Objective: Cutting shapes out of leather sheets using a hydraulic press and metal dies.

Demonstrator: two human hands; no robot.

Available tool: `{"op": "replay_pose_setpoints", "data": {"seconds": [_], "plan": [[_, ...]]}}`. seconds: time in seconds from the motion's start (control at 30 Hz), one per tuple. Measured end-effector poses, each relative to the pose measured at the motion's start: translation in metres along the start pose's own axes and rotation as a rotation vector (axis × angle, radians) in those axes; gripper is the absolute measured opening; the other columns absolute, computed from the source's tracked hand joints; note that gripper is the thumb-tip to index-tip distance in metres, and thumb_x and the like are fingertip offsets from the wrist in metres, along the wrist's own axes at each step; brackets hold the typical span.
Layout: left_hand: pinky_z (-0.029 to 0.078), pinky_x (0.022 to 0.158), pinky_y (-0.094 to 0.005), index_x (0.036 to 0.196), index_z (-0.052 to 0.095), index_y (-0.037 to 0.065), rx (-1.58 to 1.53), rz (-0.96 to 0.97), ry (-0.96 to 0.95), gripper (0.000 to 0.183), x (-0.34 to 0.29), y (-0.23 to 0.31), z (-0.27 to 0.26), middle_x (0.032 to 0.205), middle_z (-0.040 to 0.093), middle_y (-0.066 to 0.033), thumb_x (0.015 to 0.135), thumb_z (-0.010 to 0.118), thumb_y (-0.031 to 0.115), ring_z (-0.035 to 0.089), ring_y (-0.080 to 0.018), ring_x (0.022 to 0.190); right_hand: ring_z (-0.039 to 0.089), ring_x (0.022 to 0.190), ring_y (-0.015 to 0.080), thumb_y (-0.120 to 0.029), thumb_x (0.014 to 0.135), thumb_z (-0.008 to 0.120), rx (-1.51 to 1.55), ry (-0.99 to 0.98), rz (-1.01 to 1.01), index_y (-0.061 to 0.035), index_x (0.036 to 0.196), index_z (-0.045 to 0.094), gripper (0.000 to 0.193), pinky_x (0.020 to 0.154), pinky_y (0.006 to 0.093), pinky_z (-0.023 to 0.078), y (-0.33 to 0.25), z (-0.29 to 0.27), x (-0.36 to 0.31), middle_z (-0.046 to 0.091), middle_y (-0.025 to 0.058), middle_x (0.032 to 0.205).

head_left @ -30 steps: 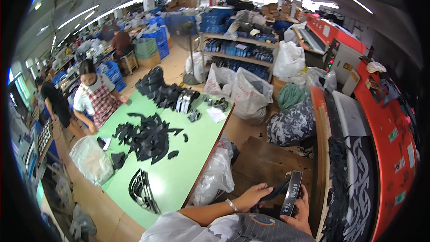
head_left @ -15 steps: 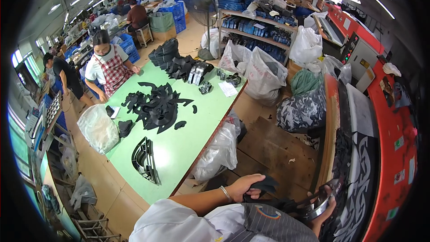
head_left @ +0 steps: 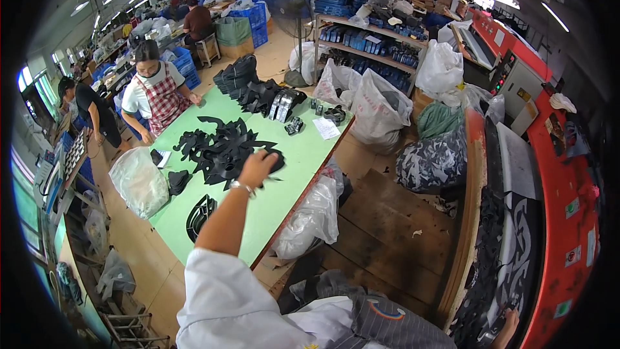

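My left hand (head_left: 256, 169) reaches across the green table (head_left: 261, 232) with its fingers closed on a black cut piece (head_left: 278, 160), at the right side of a heap of black cut pieces (head_left: 223, 145). Partly behind my left forearm lies a curved black frame with cross-braces, a cutting die (head_left: 199, 214). At the lower right my right hand (head_left: 507, 327) is low over the machine's bed, only partly in view. Its fingers close on the edge of a dark curved cutting die (head_left: 493, 322) with a metal glint, most of it hard to make out.
A red machine (head_left: 568, 220) lines the right side, its bed strewn with black offcuts (head_left: 481, 271). Stuffed plastic bags (head_left: 381, 110) stand beyond the table. Across the table is a co-worker in a checked apron (head_left: 165, 100). A clear bag (head_left: 139, 184) sits at the table's left edge.
My left hand has swung from beside my body out over the table with the black piece. My right hand has moved down and right with the curved die, toward the machine bed.
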State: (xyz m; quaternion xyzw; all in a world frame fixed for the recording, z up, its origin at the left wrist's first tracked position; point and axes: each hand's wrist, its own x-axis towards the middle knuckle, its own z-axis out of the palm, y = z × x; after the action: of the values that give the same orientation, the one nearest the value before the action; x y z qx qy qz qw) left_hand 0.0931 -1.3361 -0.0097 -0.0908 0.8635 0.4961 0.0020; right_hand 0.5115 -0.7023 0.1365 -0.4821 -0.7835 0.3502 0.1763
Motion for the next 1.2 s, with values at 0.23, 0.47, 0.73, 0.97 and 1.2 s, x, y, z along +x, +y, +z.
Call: {"op": "replay_pose_setpoints", "data": {"seconds": [0.23, 0.47, 0.73, 0.97, 1.2], "plan": [[0.025, 0.109, -0.0515, 0.127, 0.057, 0.013, 0.712, -0.225, 0.252, 0.061, 0.035, -0.023, -0.063, 0.144, 0.039, -0.0158, 0.077, 0.066, 0.048, 0.034, -0.0332, 0.134, 0.051, 0.120, 0.0403, -0.054, 0.091, 0.048, -0.814, 0.050, 0.225, 0.0057, 0.118, 0.060, 0.067, 0.102, 0.0438, 0.038, -0.032, -0.003, -0.029, 0.058, 0.0274, 0.123], [0.026, 0.107, -0.0556, 0.149, 0.027, 0.019, 0.598, -0.092, 0.291, 0.089, 0.030, -0.016, -0.043, 0.150, 0.029, -0.0194, 0.075, 0.072, 0.039, 0.026, -0.0351, 0.140, 0.049, 0.123, 0.0406, -0.058, 0.092, 0.041, -0.866, -0.187, 0.382, 0.0075, 0.122, 0.057, 0.074, 0.104, 0.0442, 0.036, 0.001, 0.016, -0.019, 0.054, 0.0292, 0.127], [0.022, 0.108, -0.0589, 0.150, 0.024, 0.024, 0.761, 0.441, 0.021, 0.094, 0.027, 0.090, 0.006, 0.153, 0.021, -0.0204, 0.073, 0.075, 0.040, 0.020, -0.0379, 0.142, 0.061, 0.084, 0.0344, -0.040, 0.072, 0.071, -1.261, -0.404, -0.304, -0.0047, 0.112, 0.062, 0.055, 0.074, 0.0444, 0.050, 0.061, -0.045, 0.089, 0.064, 0.0158, 0.090], [0.014, 0.115, -0.0526, 0.147, 0.031, 0.031, 0.548, 1.359, 0.030, 0.082, -0.008, 0.291, 0.075, 0.156, 0.024, -0.0077, 0.076, 0.072, 0.029, 0.020, -0.0262, 0.145, 0.043, 0.126, 0.0408, -0.008, 0.064, 0.075, -0.828, -0.067, -1.227, -0.0032, 0.127, 0.050, 0.068, 0.102, 0.0471, 0.036, -0.250, 0.061, 0.051, 0.040, 0.0222, 0.142], [0.014, 0.115, -0.0521, 0.139, 0.044, 0.034, 0.235, 1.757, 0.300, 0.068, -0.064, 0.372, 0.083, 0.153, 0.032, -0.0049, 0.076, 0.064, 0.017, 0.025, -0.0253, 0.143, 0.042, 0.128, 0.0386, -0.008, 0.065, 0.073, -0.658, 0.063, -1.806, -0.0085, 0.124, 0.054, 0.063, 0.103, 0.0493, 0.037, -0.395, 0.121, -0.022, 0.041, 0.0200, 0.142]]}}
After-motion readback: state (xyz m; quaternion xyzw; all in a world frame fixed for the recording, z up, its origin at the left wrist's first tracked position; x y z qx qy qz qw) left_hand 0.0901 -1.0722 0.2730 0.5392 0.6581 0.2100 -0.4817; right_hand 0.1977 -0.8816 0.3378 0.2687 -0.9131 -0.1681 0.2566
